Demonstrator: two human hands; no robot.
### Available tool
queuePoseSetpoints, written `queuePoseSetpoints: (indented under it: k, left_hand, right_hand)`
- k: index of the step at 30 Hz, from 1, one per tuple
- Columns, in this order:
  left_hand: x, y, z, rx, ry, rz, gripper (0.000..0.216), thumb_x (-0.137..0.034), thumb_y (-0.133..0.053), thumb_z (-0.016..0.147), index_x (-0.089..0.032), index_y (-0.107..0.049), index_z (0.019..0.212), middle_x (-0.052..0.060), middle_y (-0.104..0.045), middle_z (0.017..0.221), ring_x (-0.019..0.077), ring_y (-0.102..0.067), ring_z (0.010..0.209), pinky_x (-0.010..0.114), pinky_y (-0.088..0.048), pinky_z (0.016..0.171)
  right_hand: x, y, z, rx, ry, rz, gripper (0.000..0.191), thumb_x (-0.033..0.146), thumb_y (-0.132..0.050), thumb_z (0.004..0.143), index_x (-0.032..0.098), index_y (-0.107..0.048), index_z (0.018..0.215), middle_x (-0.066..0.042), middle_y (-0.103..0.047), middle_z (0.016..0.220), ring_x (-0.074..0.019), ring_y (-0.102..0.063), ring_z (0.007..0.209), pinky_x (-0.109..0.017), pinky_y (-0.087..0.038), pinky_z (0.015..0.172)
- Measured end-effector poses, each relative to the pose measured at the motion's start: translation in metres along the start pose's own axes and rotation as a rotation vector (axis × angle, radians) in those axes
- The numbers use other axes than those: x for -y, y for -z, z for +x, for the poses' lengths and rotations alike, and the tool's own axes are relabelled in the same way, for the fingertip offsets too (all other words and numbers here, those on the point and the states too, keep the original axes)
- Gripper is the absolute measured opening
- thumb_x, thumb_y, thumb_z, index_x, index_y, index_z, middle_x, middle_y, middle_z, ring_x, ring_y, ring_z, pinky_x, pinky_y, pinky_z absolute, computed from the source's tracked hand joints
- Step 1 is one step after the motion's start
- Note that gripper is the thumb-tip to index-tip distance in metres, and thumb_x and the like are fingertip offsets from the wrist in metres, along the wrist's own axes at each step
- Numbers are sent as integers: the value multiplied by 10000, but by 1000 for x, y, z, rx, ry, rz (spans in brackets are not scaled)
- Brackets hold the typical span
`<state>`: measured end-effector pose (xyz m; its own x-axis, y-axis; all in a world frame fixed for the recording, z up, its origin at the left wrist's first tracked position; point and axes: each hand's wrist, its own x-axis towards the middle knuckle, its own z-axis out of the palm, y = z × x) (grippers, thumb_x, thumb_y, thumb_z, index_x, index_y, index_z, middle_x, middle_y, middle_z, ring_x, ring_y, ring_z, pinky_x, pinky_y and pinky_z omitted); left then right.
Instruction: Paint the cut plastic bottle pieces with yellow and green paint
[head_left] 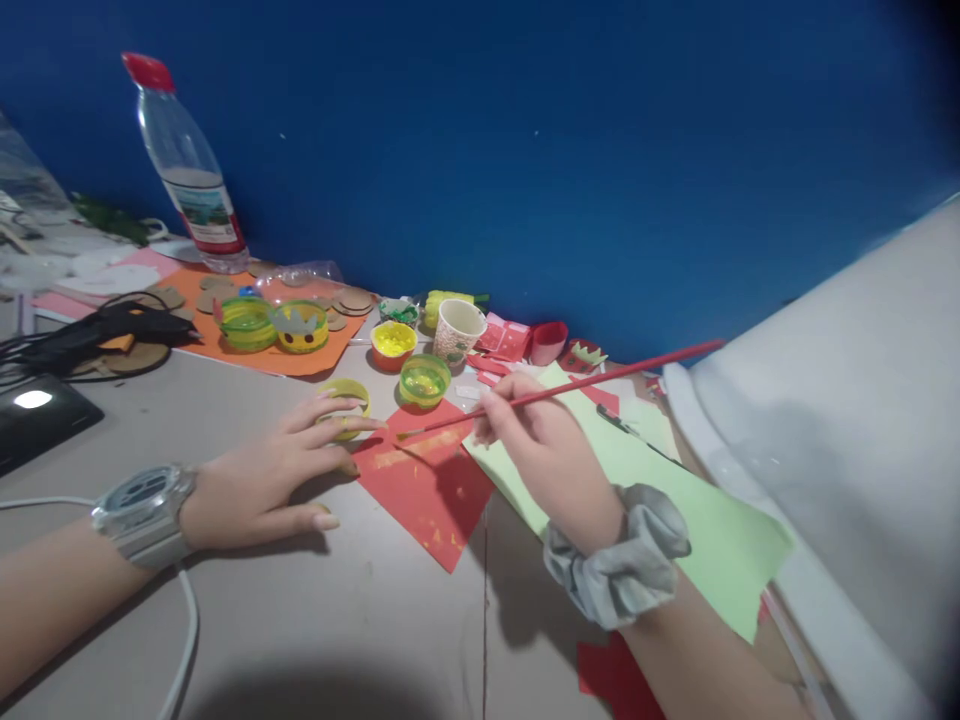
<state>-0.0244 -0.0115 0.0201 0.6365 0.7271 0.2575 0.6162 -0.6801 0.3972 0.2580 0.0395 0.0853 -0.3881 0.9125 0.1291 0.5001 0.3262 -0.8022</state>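
My right hand [536,435] is closed on a long red paintbrush [611,376], its bristle tip just above a red sheet of paper [439,490] smeared with yellow paint. Fingers spread, my left hand [289,475] lies on the table with its fingertips at the sheet's left edge. Partly behind those fingers is a yellow ring-shaped piece [352,390]; whether they touch it I cannot tell. Beyond the sheet are a green-yellow clear cup [424,382], a red cup of yellow paint [394,342] and a patterned paper cup [457,332].
Light green paper [675,520] lies under my right wrist, beside a large white object [847,400]. At the left are a water bottle [195,190], a black glue gun [127,330], a dark device [45,420] and a white cable [187,620]. Two decorated cups [302,328] stand on orange paper [300,368].
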Motion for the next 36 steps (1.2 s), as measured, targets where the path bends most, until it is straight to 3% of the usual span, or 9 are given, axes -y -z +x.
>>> queuePoseSetpoints:
  k: [4,9,14,17,20,23,32,36]
  left_hand:
    - [-1,1,0,3,4,-4,470,-630,-479,888,-224,-632,1069,95,-498,1436,339,-268,1408,533,-151,1191]
    - [0,0,-1,5,12,-20,469,-635,-480,887,-231,-634,1070,85,-504,1428,340,-270,1403,532,-176,1182]
    - [2,-1,-2,5,9,-1,443,-608,-521,876,-237,-620,1097,82,-491,1441,332,-271,1407,522,-149,1193]
    - [2,-1,-2,5,3,1,444,-609,-517,877,-239,-620,1100,88,-494,1438,334,-269,1409,533,-152,1192]
    - [1,-1,-2,-6,3,-3,437,-606,-513,879,-235,-628,1080,92,-507,1424,341,-271,1408,537,-173,1189]
    - [0,-1,-1,-8,5,0,439,-609,-514,878,-233,-629,1074,91,-515,1415,341,-279,1401,531,-161,1194]
    - [-5,4,2,39,0,58,395,-592,-510,884,-242,-623,1029,31,-669,1134,297,-329,1370,477,75,1200]
    - [-6,5,4,44,-8,59,382,-578,-518,883,-240,-618,1033,29,-668,1118,300,-339,1362,480,99,1196]
  right_hand:
    - [6,-9,-5,112,6,-99,270,354,-407,1010,232,-487,783,58,-607,708,-131,-577,680,-282,-398,687]
    - [0,4,2,2,70,-279,267,303,-418,996,229,-455,743,41,-562,672,-145,-530,618,-287,-382,667]
    - [-4,21,10,-86,-15,-465,246,301,-461,958,230,-448,723,42,-475,555,-152,-448,506,-299,-314,550]
    - [0,21,8,-82,-13,-336,214,322,-456,962,228,-485,772,21,-566,659,-154,-530,596,-286,-358,574]
    - [3,12,3,48,-44,-84,204,387,-464,967,231,-528,852,11,-634,780,-161,-610,713,-283,-433,642]
    - [1,2,0,163,-79,21,249,436,-475,962,223,-540,851,4,-652,813,-174,-639,770,-308,-464,709]
    - [-6,3,7,129,-158,-51,253,400,-463,958,224,-502,779,29,-643,693,-175,-655,710,-317,-460,701]
    - [0,16,7,38,-104,-285,250,370,-461,947,231,-499,741,16,-622,690,-187,-612,682,-321,-423,664]
